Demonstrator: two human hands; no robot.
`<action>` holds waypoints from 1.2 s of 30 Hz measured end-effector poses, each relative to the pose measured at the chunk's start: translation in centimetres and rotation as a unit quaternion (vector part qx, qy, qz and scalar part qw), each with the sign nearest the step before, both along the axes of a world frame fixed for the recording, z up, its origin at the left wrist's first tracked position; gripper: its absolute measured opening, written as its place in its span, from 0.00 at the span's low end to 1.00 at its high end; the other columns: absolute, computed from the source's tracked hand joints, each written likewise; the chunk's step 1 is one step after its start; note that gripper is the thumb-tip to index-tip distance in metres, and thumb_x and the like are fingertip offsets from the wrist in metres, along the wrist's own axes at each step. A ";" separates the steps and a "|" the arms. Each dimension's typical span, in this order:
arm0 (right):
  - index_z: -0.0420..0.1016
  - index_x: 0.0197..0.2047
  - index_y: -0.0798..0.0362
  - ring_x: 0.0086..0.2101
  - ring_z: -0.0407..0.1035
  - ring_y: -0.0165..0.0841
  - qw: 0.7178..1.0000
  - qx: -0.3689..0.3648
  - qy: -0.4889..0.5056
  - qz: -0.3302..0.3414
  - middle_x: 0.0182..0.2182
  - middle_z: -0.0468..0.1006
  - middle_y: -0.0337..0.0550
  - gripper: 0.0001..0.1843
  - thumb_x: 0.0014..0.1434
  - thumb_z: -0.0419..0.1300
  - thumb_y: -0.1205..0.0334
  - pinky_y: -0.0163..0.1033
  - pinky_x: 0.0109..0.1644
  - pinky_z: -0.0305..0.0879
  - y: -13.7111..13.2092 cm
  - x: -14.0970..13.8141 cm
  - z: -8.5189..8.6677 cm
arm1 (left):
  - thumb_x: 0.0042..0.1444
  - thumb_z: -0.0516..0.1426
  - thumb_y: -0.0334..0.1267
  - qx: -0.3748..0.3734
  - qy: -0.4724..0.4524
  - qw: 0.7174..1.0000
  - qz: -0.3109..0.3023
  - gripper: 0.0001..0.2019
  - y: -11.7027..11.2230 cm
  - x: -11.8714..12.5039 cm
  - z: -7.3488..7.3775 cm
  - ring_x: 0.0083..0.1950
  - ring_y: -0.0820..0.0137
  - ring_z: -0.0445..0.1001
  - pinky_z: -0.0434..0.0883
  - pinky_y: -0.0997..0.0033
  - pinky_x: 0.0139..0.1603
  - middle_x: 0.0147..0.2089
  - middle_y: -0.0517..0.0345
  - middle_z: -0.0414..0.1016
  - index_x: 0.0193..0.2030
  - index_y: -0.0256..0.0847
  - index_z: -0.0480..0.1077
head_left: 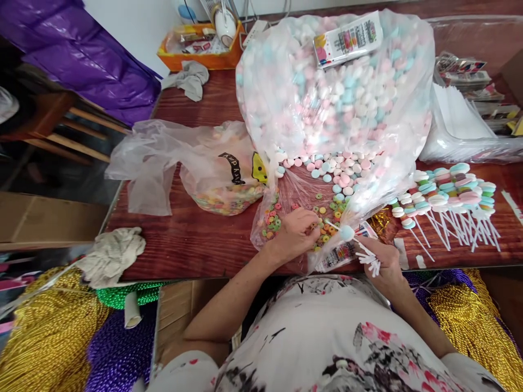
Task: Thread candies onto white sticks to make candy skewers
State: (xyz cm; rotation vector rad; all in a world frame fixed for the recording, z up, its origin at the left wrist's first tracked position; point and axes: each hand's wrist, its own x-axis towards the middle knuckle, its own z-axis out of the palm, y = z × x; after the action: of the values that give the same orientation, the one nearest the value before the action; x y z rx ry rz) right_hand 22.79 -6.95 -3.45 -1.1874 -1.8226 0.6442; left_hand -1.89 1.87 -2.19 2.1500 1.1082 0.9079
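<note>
My left hand (295,233) is closed in a pinch over small coloured candy rings (327,218) that lie on a clear plastic sheet near the table's front edge. In my right hand (384,260) sits a bundle of white sticks (368,258); one stick carries a pale blue round candy (347,233) at its tip. Just behind both hands, a big clear bag (335,92) of pink, white and blue round candies spills open. To the right lie several finished candy sticks (447,198) in a row.
A smaller bag of coloured rings (223,174) sits at the left on the wooden table (183,239). An orange tray (200,46), grey cloths (190,79) and stacked packets (478,90) stand farther back. Gold, green and purple bead strings (53,332) lie below the table edge.
</note>
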 end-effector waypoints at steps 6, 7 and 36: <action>0.79 0.52 0.53 0.38 0.84 0.37 0.998 -0.013 -0.048 0.036 0.42 0.87 0.47 0.17 0.66 0.53 0.70 0.37 0.39 0.78 0.2 -1.3 1.4 | 0.50 0.69 0.37 -0.217 -0.332 0.903 0.164 0.10 -1.5 0.3 1.1 0.27 0.74 0.74 0.76 0.73 0.27 0.31 0.60 0.79 0.39 0.39 0.81; 0.79 0.51 0.53 0.37 0.84 0.37 0.998 -0.013 -0.057 0.036 0.42 0.87 0.48 0.17 0.65 0.52 0.71 0.37 0.39 0.78 0.2 -1.4 1.5 | 0.49 0.69 0.36 -0.219 -0.349 0.897 0.157 0.09 -1.8 0.5 1.2 0.27 0.74 0.75 0.77 0.73 0.28 0.32 0.60 0.79 0.38 0.39 0.82; 0.79 0.57 0.52 0.41 0.83 0.37 0.998 -0.031 -0.046 0.026 0.46 0.87 0.46 0.28 0.57 0.50 0.76 0.41 0.49 0.80 -0.1 -2.3 0.7 | 0.36 0.77 0.33 -0.308 -0.534 0.770 0.166 0.17 -3.4 0.9 1.5 0.37 0.73 0.80 0.79 0.74 0.41 0.34 0.61 0.83 0.36 0.48 0.85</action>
State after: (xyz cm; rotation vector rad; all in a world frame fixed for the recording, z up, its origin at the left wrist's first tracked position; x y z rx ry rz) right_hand 20.47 -7.01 -2.75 -1.2321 -1.9290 0.6913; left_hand -0.98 -1.55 -0.69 0.6486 0.9365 1.3923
